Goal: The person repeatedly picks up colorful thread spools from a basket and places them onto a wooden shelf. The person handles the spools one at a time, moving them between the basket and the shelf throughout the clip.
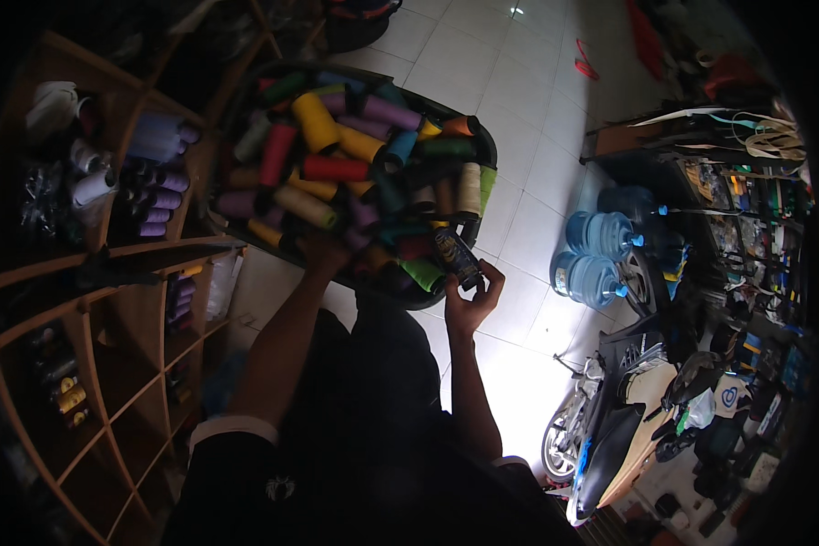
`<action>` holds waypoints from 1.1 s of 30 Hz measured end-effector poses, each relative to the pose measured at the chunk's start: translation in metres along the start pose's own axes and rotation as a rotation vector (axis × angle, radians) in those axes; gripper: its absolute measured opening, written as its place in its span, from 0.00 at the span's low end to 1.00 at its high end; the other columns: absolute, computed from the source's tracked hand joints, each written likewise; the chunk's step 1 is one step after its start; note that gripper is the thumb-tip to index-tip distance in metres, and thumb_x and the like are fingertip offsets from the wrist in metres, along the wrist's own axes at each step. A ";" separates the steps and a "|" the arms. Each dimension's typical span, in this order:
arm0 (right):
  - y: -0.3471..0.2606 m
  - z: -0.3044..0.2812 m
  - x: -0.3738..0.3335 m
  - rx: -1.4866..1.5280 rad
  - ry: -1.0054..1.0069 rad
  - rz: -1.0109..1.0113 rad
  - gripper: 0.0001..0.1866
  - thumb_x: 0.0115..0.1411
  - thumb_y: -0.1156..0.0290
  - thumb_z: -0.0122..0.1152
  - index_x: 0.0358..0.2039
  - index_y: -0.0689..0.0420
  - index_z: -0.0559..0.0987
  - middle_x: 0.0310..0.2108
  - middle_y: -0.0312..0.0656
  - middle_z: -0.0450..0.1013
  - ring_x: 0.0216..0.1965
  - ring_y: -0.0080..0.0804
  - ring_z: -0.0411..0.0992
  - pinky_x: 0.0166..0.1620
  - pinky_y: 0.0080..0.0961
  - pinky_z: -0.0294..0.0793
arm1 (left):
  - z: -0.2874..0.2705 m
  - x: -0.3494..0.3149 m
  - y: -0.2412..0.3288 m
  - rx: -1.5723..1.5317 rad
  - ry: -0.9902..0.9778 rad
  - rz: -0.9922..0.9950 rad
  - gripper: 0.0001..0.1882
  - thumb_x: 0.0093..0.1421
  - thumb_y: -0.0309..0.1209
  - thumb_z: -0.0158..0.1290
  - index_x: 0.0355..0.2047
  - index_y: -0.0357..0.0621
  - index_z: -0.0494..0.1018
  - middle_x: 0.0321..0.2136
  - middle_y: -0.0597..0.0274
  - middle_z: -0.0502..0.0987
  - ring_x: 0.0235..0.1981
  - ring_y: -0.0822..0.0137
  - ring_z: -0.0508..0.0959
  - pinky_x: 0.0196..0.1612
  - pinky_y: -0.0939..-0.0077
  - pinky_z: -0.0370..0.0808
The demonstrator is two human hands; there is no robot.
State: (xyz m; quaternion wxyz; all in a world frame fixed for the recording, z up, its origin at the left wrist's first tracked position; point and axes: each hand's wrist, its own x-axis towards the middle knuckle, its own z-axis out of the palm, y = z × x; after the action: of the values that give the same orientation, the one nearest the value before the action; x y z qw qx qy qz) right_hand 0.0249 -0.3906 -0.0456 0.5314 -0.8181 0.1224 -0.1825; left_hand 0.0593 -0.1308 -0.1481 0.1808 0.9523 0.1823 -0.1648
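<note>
A large dark tub [488,150] in front of me is heaped with thread spools in many colours, among them a yellow spool [315,122], a red spool [335,168] and a bright green spool [422,274]. My right hand [474,302] is at the tub's near right edge. Its thumb and fingers pinch the lower end of a small dark object with light print [456,256]; I cannot make out its kind. My left hand [326,252] reaches among the spools at the near left side. Shadow hides its fingers, and whether it grips a spool cannot be seen.
Wooden cubby shelves [123,428] on the left hold more spools, including purple spools [162,198]. Blue water jugs [599,235] stand on the tiled floor [510,118] to the right. Nearer on that side is a motorbike [601,428], with a cluttered rack [733,209] beyond.
</note>
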 end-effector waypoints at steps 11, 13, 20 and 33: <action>-0.011 0.013 -0.006 0.120 -0.168 0.156 0.27 0.44 0.85 0.67 0.47 0.63 0.71 0.46 0.43 0.66 0.49 0.32 0.69 0.49 0.32 0.78 | -0.052 -0.018 0.000 -0.171 0.115 0.175 0.32 0.50 0.43 0.63 0.52 0.39 0.70 0.47 0.46 0.75 0.50 0.47 0.75 0.54 0.56 0.72; -0.015 0.014 -0.007 0.146 -0.197 0.186 0.27 0.45 0.84 0.67 0.47 0.62 0.71 0.46 0.43 0.67 0.49 0.33 0.69 0.49 0.32 0.78 | -0.057 -0.018 -0.001 -0.246 0.043 0.125 0.29 0.51 0.40 0.63 0.50 0.37 0.71 0.47 0.45 0.75 0.50 0.47 0.76 0.54 0.57 0.72; -0.024 0.019 -0.011 0.146 -0.253 0.179 0.26 0.46 0.82 0.69 0.47 0.59 0.71 0.44 0.42 0.70 0.48 0.33 0.71 0.48 0.32 0.76 | -0.104 -0.053 0.009 -0.547 0.104 -0.019 0.29 0.51 0.33 0.63 0.52 0.35 0.68 0.44 0.43 0.77 0.50 0.46 0.77 0.54 0.59 0.72; -0.011 0.042 0.069 0.031 -0.748 -0.170 0.24 0.53 0.78 0.68 0.52 0.58 0.74 0.49 0.46 0.70 0.54 0.44 0.71 0.56 0.36 0.72 | -0.108 -0.073 -0.004 -0.407 0.029 0.176 0.30 0.51 0.30 0.61 0.55 0.39 0.68 0.43 0.40 0.77 0.47 0.43 0.78 0.50 0.56 0.74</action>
State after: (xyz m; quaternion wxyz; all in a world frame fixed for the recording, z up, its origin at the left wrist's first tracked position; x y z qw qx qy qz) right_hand 0.1055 -0.3789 -0.0393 0.5347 -0.8273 -0.1509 0.0835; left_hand 0.0203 -0.1044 -0.0262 0.3804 0.9107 0.1305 -0.0942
